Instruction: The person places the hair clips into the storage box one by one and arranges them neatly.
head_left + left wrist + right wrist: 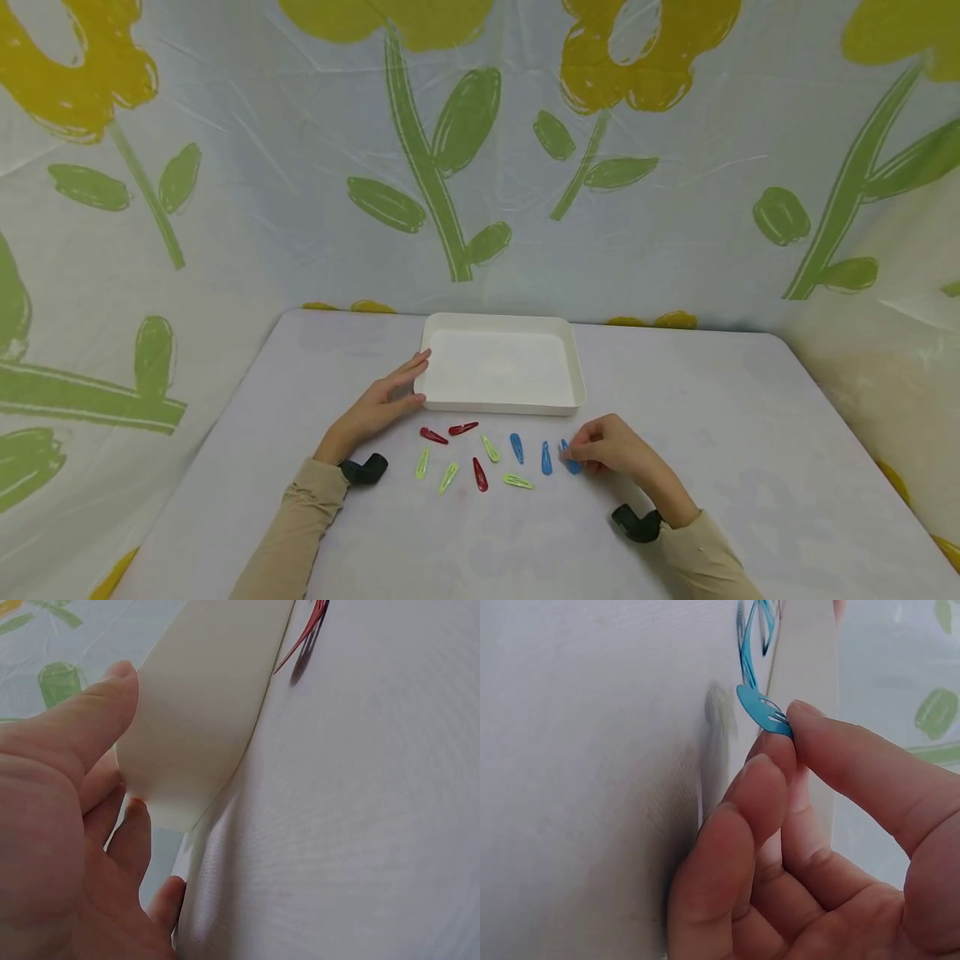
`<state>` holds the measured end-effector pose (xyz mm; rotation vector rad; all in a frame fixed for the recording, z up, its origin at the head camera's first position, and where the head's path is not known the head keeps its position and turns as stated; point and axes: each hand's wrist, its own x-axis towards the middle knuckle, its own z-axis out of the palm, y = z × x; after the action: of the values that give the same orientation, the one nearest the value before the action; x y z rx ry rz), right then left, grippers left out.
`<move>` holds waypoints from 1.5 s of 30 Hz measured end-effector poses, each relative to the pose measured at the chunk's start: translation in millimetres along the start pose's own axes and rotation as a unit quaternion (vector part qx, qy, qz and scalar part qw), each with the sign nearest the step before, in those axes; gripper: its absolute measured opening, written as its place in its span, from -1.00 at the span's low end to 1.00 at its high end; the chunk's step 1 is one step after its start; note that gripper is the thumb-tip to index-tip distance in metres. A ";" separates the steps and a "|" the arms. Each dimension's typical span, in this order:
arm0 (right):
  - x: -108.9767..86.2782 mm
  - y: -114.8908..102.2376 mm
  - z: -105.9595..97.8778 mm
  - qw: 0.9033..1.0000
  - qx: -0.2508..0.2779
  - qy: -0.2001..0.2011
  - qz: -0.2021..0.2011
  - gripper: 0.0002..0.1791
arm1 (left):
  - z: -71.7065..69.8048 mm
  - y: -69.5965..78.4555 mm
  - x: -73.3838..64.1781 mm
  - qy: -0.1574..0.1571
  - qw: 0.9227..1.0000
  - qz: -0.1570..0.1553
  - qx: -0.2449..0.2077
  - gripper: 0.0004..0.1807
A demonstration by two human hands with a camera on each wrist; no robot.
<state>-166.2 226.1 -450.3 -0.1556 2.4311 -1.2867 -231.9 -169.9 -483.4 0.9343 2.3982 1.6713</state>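
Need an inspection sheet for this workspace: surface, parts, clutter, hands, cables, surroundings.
Surface: pale table, flat.
Job's things: white tray toward the far edge; three red clips, four green clips, three blue clips on the near side.
Clutter: nothing seen.
Hands: left hand touches the tray's left side; right hand pinches the rightmost blue clip.
Cables: nothing seen.
Surroundings: flower-print sheeting behind and at both sides.
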 end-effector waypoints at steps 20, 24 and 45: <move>2.8 0.5 0.8 0.998 0.052 -0.020 0.004 -0.82 | -0.2 -30.8 2.3 0.002 1.000 -0.015 0.027 -0.27; 2.9 -2.8 0.5 0.998 0.059 -0.024 -0.006 -0.81 | -0.1 -32.2 2.1 0.007 0.999 -0.017 0.028 -0.27; 2.9 -30.0 -12.5 0.998 0.049 -0.018 -0.045 -0.82 | 0.7 4.5 -0.6 0.009 0.999 -0.030 0.016 -0.29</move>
<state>-176.0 217.8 -420.4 -0.2614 2.3492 -1.4254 -229.2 -168.6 -479.9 0.8457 2.4456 1.6333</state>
